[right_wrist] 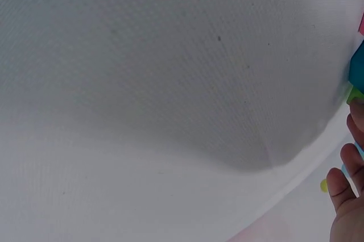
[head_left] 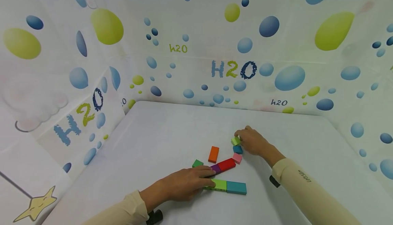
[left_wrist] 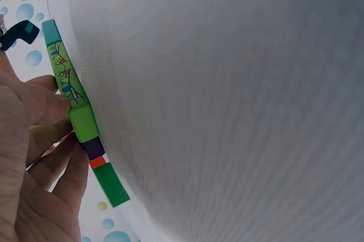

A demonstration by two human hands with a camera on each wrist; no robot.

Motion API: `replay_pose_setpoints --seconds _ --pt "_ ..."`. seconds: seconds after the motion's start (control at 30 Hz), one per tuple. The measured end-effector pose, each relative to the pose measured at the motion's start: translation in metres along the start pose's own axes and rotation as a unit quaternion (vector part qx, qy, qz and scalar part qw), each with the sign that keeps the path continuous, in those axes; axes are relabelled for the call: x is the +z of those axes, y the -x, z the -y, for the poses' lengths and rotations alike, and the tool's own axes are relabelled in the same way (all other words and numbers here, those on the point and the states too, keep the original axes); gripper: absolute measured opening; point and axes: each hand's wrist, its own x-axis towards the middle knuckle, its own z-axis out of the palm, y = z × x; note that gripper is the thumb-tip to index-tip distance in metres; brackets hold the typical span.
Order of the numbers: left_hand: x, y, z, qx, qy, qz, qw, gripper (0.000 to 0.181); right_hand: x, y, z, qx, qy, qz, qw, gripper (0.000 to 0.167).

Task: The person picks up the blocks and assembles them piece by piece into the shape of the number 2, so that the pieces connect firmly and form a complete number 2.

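My right hand (head_left: 250,141) pinches a small lime-green block (head_left: 235,141) between thumb and fingers at the far end of a chain of blocks. Below that block lie a blue block (head_left: 237,149), a pink block (head_left: 237,158) and a red block (head_left: 227,164). My left hand (head_left: 185,184) rests its extended fingers on a purple block (head_left: 216,168) and a lime block with printed bunting (left_wrist: 68,71). A teal block (head_left: 236,188) adjoins the lime one. The right wrist view shows the right fingertips at the green block's edge (right_wrist: 355,95).
An orange block (head_left: 213,154) lies apart, beyond the red one. A dark green block (head_left: 198,163) is partly behind the left hand. The white tabletop (head_left: 172,129) meets walls of sheeting with printed blue and green bubbles (head_left: 196,47).
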Motion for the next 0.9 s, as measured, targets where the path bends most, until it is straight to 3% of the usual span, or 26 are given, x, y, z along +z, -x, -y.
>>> replay_pose_setpoints --seconds 0.6,0.9 --pt "0.0005 -0.0006 -0.0003 0.000 -0.001 0.002 1.0000 0.043 -0.0019 -0.0002 0.0055 0.003 -0.028 0.015 0.9995 0.034" --pt "0.0007 0.0000 0.0001 0.004 -0.006 -0.001 1.0000 0.042 0.0002 -0.0014 0.0023 -0.015 -0.023 0.017 0.9995 0.035"
